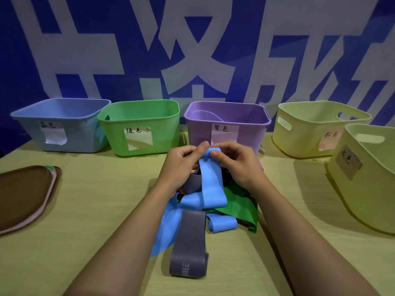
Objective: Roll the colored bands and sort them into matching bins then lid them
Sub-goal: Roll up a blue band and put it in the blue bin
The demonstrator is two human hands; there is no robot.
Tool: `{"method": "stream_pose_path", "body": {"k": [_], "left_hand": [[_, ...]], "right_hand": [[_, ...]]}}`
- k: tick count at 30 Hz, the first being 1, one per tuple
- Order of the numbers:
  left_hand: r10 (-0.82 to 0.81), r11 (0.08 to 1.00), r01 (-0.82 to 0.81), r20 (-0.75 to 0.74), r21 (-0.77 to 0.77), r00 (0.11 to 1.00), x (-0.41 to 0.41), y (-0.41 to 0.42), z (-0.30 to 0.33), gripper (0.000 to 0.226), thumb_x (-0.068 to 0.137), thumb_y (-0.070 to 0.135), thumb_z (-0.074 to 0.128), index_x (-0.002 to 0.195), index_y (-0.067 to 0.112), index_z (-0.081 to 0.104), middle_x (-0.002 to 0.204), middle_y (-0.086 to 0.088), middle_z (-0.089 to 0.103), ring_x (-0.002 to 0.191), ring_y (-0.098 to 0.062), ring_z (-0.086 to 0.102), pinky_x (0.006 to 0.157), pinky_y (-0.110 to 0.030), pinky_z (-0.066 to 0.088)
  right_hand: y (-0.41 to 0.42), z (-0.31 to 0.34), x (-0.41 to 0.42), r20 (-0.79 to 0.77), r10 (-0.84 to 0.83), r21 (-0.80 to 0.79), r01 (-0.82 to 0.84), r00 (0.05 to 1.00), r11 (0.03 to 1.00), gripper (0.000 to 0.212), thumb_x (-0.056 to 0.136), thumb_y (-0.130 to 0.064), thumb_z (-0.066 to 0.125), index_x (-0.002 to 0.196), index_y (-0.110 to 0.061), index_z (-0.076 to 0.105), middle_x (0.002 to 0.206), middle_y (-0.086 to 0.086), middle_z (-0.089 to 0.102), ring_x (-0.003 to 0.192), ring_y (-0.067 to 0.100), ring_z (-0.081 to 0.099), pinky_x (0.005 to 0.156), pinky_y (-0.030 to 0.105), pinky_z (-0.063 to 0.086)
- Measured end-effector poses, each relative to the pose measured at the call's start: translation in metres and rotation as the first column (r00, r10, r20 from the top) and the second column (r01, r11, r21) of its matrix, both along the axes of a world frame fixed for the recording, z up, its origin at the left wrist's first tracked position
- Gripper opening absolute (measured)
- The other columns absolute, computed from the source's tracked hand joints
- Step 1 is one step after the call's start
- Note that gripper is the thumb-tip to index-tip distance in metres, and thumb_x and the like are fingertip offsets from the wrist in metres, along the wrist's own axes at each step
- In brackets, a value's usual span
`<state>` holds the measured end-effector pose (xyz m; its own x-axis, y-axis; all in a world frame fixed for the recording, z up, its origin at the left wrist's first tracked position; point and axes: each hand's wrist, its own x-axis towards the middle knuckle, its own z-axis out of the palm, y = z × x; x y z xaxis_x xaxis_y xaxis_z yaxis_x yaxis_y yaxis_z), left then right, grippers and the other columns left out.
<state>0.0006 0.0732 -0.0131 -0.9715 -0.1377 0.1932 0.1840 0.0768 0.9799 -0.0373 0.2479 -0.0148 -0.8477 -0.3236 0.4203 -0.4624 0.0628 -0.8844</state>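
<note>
A blue band (210, 180) hangs from both hands above a tangled pile of bands in the table's middle. My left hand (181, 162) and my right hand (233, 161) pinch its top end between thumbs and fingers, just in front of the purple bin (227, 124). The pile holds a grey band (190, 240), a green band (237, 202), a small blue roll (222, 224) and more blue bands. The blue bin (62, 124) and green bin (139, 127) stand at the back left.
Two pale yellow bins stand on the right, one at the back (316, 129) and one nearer (367, 174), each with a paper label. A stack of brown lids (23, 193) lies at the left edge. A blue and white wall rises behind the bins.
</note>
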Motion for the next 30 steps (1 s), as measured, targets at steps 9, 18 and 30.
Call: {"method": "stream_pose_path", "body": {"k": [9, 18, 30], "left_hand": [[0.007, 1.000, -0.005, -0.087, 0.020, 0.996, 0.0008, 0.0019, 0.0034, 0.002, 0.088, 0.022, 0.078, 0.089, 0.023, 0.079, 0.089, -0.007, 0.079, 0.085, -0.015, 0.070, 0.083, -0.041, 0.057], [-0.025, 1.000, 0.026, -0.129, 0.006, 0.991, 0.0039, 0.0021, 0.0049, 0.017, 0.083, 0.012, 0.083, 0.093, 0.025, 0.079, 0.094, -0.008, 0.079, 0.089, -0.018, 0.072, 0.086, -0.043, 0.059], [-0.016, 0.999, 0.016, -0.012, 0.038, 1.000, 0.0013, 0.0022, 0.0021, 0.035, 0.086, 0.053, 0.075, 0.091, 0.019, 0.080, 0.084, -0.002, 0.076, 0.077, -0.011, 0.067, 0.070, -0.024, 0.050]], "right_hand": [[-0.0016, 0.0046, 0.0054, 0.119, -0.088, -0.001, 0.088, 0.989, 0.996, 0.044, 0.093, -0.054, 0.061, 0.094, -0.013, 0.078, 0.079, 0.013, 0.072, 0.070, 0.011, 0.061, 0.071, 0.037, 0.052], [-0.0008, 0.0075, 0.0061, 0.051, -0.110, 0.019, 0.109, 0.993, 0.994, 0.026, 0.097, -0.035, 0.067, 0.082, -0.015, 0.076, 0.065, -0.007, 0.069, 0.061, 0.001, 0.058, 0.060, 0.018, 0.047], [-0.0010, 0.0024, 0.0013, 0.020, -0.033, -0.079, 0.034, 0.999, 0.996, 0.010, 0.095, -0.017, 0.071, 0.093, -0.025, 0.075, 0.088, -0.009, 0.078, 0.085, 0.005, 0.070, 0.079, 0.032, 0.058]]}}
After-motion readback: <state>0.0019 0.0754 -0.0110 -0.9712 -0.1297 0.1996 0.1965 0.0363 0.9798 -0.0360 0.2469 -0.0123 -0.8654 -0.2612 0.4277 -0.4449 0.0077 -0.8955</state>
